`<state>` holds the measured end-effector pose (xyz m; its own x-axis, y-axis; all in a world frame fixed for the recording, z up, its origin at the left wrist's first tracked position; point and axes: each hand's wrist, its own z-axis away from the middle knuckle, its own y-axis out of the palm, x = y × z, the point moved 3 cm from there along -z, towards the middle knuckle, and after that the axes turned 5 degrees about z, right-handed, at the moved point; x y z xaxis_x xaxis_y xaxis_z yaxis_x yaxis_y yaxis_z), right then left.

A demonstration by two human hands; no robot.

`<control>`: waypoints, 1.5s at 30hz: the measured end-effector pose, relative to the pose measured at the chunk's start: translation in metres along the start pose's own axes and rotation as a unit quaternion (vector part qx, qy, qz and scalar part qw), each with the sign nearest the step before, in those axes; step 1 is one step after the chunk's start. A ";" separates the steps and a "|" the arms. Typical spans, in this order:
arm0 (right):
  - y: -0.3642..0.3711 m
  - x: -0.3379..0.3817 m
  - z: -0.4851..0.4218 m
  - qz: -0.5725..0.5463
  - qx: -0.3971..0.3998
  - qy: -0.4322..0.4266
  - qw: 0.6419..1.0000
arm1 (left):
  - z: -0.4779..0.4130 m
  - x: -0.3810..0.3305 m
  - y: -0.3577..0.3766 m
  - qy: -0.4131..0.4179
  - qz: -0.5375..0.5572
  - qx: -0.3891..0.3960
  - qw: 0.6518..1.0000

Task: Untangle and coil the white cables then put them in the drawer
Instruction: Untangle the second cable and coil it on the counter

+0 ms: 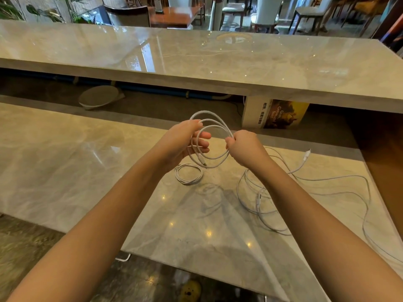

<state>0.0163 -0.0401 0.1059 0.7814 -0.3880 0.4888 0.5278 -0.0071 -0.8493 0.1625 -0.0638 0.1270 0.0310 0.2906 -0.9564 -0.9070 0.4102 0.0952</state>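
A single wide-angle camera rides on my head, facing forward and down. It looks along my forearms to my left hand point(185, 142) and right hand point(244, 147), close above the glossy pale marble worktop point(87, 171), the room beyond at the top edge.

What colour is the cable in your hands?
The cable is white; the head view shows it best.

The left hand point(185, 142) and the right hand point(245, 147) are bare. The left forearm point(104, 219) and the right forearm point(316, 214) are bare too, slim and smooth, uncovered from the wrists to the lower edge of the view. At the very bottom shows a blurred yellow slipper point(190, 290) with dark dots like a face; whether a foot is in it cannot be told.
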 end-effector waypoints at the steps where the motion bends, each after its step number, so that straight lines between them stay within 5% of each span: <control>1: 0.001 -0.002 0.000 -0.067 0.012 0.017 0.998 | 0.000 0.004 0.000 0.009 0.022 -0.004 1.000; 6: -0.003 -0.005 0.014 -0.341 0.091 0.004 0.935 | 0.000 0.012 -0.003 -0.016 0.234 0.020 0.972; 9: -0.006 -0.007 0.021 -0.407 0.107 -0.030 0.907 | -0.001 0.010 -0.005 -0.055 0.319 0.052 0.945; 14: -0.009 -0.013 0.019 -0.435 0.092 -0.052 0.894 | -0.004 0.010 -0.010 -0.059 0.326 0.061 0.942; 19: -0.020 -0.034 0.008 -0.543 0.043 -0.019 0.838 | -0.004 0.011 -0.015 -0.071 0.362 0.073 0.927; 24: -0.020 -0.036 0.001 -0.573 0.011 -0.009 0.820 | 0.000 0.008 -0.010 -0.047 0.299 0.024 0.953; 27: -0.018 -0.041 -0.002 -0.450 -0.018 -0.037 0.892 | -0.001 0.002 -0.014 -0.013 0.201 -0.037 0.979; 30: -0.010 -0.045 0.000 -0.147 -0.006 -0.113 0.983 | 0.002 -0.008 -0.023 0.055 0.034 -0.129 0.990; 34: 0.008 -0.055 0.010 0.246 0.085 -0.166 0.951 | 0.003 -0.016 -0.026 0.104 -0.088 -0.182 0.974; 37: 0.013 -0.057 0.005 0.348 0.062 -0.137 0.925 | 0.004 -0.014 -0.018 0.100 -0.086 -0.134 0.982; 39: 0.009 -0.052 0.000 0.250 0.042 -0.103 0.962 | 0.005 -0.011 -0.011 0.098 -0.063 -0.085 0.990; 41: 0.004 -0.045 -0.001 -0.013 0.049 -0.066 0.997 | 0.005 -0.010 -0.006 0.095 -0.042 -0.058 0.993; 43: -0.002 -0.035 0.007 -0.305 0.087 -0.024 0.948 | 0.004 -0.008 -0.002 0.093 -0.039 -0.055 0.993; 45: -0.004 -0.028 0.012 -0.460 0.111 0.002 0.881 | 0.003 -0.005 0.002 0.096 -0.059 -0.062 0.992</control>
<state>-0.0039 -0.0185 0.0983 -0.0110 -0.3152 0.9489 0.9897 -0.1387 -0.0346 0.1619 -0.0619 0.1325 0.0693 0.0717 -0.9950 -0.9469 0.3186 -0.0430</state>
